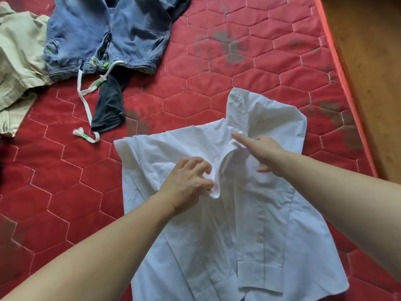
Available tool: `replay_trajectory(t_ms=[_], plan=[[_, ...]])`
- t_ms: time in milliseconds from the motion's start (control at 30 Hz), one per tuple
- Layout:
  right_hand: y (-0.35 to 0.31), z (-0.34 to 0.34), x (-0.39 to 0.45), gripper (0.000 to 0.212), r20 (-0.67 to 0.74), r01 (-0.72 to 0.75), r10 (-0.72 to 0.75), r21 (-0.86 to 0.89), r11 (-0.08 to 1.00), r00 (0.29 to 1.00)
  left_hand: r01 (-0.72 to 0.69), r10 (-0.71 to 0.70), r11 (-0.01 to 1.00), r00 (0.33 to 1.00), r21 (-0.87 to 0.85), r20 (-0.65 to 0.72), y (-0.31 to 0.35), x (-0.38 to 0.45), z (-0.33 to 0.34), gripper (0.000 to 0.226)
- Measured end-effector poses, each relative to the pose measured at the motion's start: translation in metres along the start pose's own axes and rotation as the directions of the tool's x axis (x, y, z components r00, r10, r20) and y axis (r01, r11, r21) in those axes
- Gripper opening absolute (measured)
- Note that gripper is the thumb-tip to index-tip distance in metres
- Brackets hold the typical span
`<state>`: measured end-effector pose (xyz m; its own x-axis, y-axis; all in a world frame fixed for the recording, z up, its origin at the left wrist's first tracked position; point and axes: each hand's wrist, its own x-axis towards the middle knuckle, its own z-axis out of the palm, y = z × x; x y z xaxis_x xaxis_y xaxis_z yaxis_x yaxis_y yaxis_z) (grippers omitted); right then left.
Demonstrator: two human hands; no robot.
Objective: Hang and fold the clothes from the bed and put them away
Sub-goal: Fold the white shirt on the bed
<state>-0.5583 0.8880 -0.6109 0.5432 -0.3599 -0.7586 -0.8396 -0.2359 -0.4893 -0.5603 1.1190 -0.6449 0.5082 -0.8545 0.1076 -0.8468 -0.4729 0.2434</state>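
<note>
- Left hand [188,181]: fingers curled, pinching the near tip of the collar [225,153] of the white shirt [249,213].
- Right hand [263,151]: fingers straight, flat on the collar's far right side, gripping nothing.
- Collar between the 2 hands, both touching it, neither clearly nearer.
- Shirt front-up on the red mattress [195,88], long axis from the collar toward the near edge.
- Far left, well apart: jeans [108,33], beige garment [19,61], 1 dark garment [109,107], not yet folded.
</note>
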Motion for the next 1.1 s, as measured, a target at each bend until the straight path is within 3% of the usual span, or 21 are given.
replay_trajectory(t_ms=[33,100,200,267,300,367,433,500,567,633,667,733,800,867,967,1033,1100], plan=[[-0.005,0.003,-0.002,0.11,-0.06,0.079,-0.087,-0.121,0.989,0.994,-0.015,0.016,1.0,0.999,-0.016,0.041,0.002,0.003,-0.002,0.032],[-0.017,0.01,-0.005,0.111,-0.038,0.154,-0.162,-0.156,0.976,0.986,-0.048,0.054,0.998,0.991,-0.046,0.121,0.008,0.009,-0.005,0.041],[-0.024,0.019,-0.003,0.069,0.023,0.11,-0.107,-0.234,0.966,0.994,-0.088,0.1,0.993,0.976,-0.073,0.192,0.015,0.017,-0.004,0.042],[-0.019,0.02,0.003,0.036,-0.02,0.029,-0.035,-0.263,0.964,0.999,-0.086,0.099,0.994,0.972,-0.069,0.213,0.018,0.016,-0.002,0.038],[-0.017,0.019,0.005,0.025,-0.012,-0.01,0.008,-0.171,0.985,1.0,-0.076,0.09,0.995,0.973,-0.069,0.213,0.017,0.015,-0.001,0.037],[-0.015,0.011,0.007,0.02,0.052,-0.061,0.052,0.183,0.981,0.997,-0.019,0.035,0.995,0.985,-0.099,0.166,0.012,0.012,0.002,0.031],[-0.015,-0.003,0.0,0.024,0.159,-0.09,0.007,0.522,0.848,0.987,0.116,-0.103,0.967,0.992,-0.227,0.068,0.004,0.011,0.0,0.028],[-0.004,-0.017,-0.002,0.027,0.289,-0.177,-0.041,0.687,0.705,0.956,0.251,-0.274,0.914,0.961,-0.319,-0.03,-0.007,0.01,-0.005,0.033],[0.018,-0.026,-0.002,0.023,0.368,-0.272,0.057,0.566,0.778,0.928,0.296,-0.328,0.911,0.942,-0.287,-0.07,-0.015,0.009,-0.011,0.033],[0.044,-0.03,0.0,0.019,0.377,-0.304,0.209,0.214,0.928,0.902,0.225,-0.244,0.942,0.969,-0.25,-0.049,-0.018,0.008,-0.012,0.037],[0.053,-0.031,0.002,0.015,0.351,-0.297,0.252,0.079,0.952,0.902,0.183,-0.193,0.957,0.981,-0.223,-0.027,-0.018,0.007,-0.011,0.039],[0.062,-0.031,0.007,0.007,0.28,-0.278,0.254,0.051,0.959,0.926,0.135,-0.126,0.981,0.99,-0.143,0.067,-0.017,0.003,-0.007,0.038],[0.065,-0.033,0.016,0.021,0.228,-0.243,0.2,0.179,0.953,0.953,0.126,-0.109,0.989,0.97,-0.071,0.216,-0.015,0.001,-0.002,0.034],[0.062,-0.034,0.025,0.039,0.176,-0.175,0.124,0.32,0.931,0.977,0.149,-0.117,0.987,0.913,-0.054,0.391,-0.011,-0.002,0.002,0.034],[0.054,-0.037,0.036,0.041,0.004,-0.055,0.061,0.479,0.876,0.998,0.124,-0.09,0.992,0.851,-0.031,0.518,-0.005,0.004,0.0,0.031],[0.056,-0.04,0.039,0.029,-0.022,-0.072,0.094,0.481,0.874,0.995,0.104,-0.089,0.994,0.762,0.014,0.641,-0.005,0.011,-0.002,0.03],[0.066,-0.047,0.037,0.022,-0.015,-0.138,0.151,0.318,0.938,0.988,0.087,-0.095,0.995,0.655,0.05,0.75,-0.007,0.019,-0.004,0.026]])
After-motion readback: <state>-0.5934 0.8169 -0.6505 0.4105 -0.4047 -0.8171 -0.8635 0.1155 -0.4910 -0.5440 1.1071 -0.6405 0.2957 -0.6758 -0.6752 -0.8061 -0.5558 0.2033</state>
